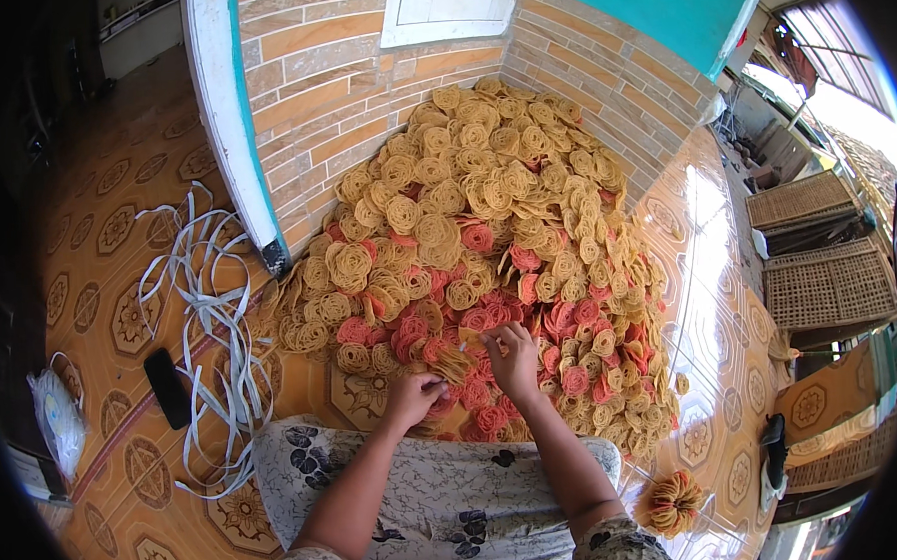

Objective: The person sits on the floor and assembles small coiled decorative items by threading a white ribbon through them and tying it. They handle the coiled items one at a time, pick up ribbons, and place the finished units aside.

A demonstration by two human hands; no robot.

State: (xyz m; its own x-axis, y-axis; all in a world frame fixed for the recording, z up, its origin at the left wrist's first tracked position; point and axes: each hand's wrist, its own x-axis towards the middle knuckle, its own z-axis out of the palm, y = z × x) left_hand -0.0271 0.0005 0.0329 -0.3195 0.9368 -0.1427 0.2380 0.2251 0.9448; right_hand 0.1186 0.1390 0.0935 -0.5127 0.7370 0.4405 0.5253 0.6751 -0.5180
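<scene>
A big heap of coiled, noodle-like crackers (475, 189), mostly yellow with coral-red ones among them, rises in front of me against the wall corner. At its near edge my left hand (414, 397) is closed, gripping a small stack of yellow crackers (449, 364) seen edge-on. My right hand (513, 359) is just to the right, fingers bent and pinched together by a yellow piece (469, 335) above the stack. What lies between the right fingertips is too small to make out. Red crackers (483, 419) lie below and between the hands.
White flat straps (215, 330) lie tangled on the tiled floor at left, beside a black phone (166, 388) and a clear plastic bag (56, 422). A round cracker bundle (671, 503) sits at lower right. Woven racks (831, 285) stand at far right. Patterned cloth (448, 490) covers my lap.
</scene>
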